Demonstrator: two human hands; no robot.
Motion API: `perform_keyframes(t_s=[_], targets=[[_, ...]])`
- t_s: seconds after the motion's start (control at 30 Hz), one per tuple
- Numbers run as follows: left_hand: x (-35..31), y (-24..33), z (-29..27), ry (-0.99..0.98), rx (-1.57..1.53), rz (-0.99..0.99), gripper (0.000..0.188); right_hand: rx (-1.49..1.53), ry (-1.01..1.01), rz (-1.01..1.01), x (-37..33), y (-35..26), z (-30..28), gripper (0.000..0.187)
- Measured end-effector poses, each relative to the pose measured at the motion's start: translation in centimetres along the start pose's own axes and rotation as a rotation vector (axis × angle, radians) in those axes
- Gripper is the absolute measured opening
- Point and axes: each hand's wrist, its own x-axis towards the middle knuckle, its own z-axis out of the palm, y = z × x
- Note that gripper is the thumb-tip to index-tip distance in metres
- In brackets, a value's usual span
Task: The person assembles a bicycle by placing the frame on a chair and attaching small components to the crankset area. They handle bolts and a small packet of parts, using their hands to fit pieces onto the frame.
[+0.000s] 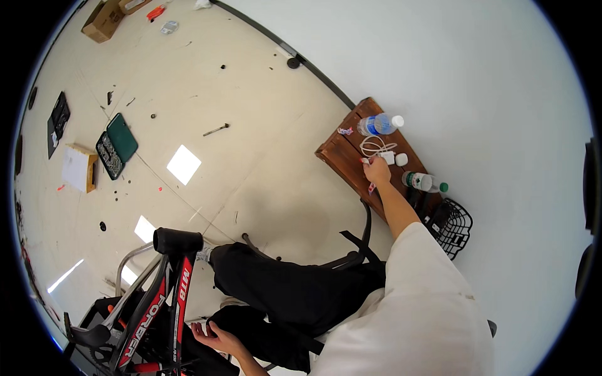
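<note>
My right hand (377, 173) reaches over a brown wooden crate (342, 160), fingertips drawn together around a small white and red thing that I cannot make out. Just beyond it lie a coiled white cable (371, 145), a white charger (388, 157) and a small white case (401, 159). Small wrapped pieces, one of them a pink and white wrapper (345, 131), rest on the crate. Down at the lower left, my left hand (216, 339) is held palm up beside a black and red bicycle frame (180, 301), its fingers loosely apart and nothing visible in them.
A clear bottle with a white cap (380, 124) and one with a green cap (424, 182) are on the crate. A black wire basket (453, 229) sits by the wall. Across the floor are a green tool case (122, 138), a loose metal tool (216, 130) and a cardboard box (102, 22).
</note>
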Motion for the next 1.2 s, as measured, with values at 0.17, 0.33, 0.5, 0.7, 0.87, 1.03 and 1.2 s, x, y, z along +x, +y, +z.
perform_keyframes(t_s=[0.17,0.33,0.5,0.7,0.87,1.03,1.2], targets=[[0.6,-1.9,0.0,-0.017,0.019,0.081,0.041,0.064,-0.039,-0.022,-0.1,0.0,0.5,0.027],[-0.4,-0.2,0.5,-0.032,0.024,0.162,0.035,0.264,-0.099,-0.401,-3.7,-4.7,-2.8,0.024],[-1.7,3.6,2.3,-0.175,-0.221,0.260,0.025,0.593,-0.436,-0.661,-13.3,-17.9,-10.6,0.018],[2.9,11.0,-0.8,-0.141,-0.448,0.556,0.028,0.558,-0.913,-1.190,-31.6,-34.0,-14.3,0.013],[8.0,8.4,-9.0,0.102,-0.612,0.600,0.048,0.504,-1.059,-1.614,-47.7,-39.9,-11.4,0.005],[8.7,-0.6,-17.0,0.318,-0.619,0.562,0.041,0.252,-1.244,-1.660,-59.9,-41.7,-7.1,0.010],[5.4,-7.9,-19.0,0.316,-0.670,0.405,0.034,-0.326,-1.450,-1.712,-65.5,-41.9,-3.2,0.017]])
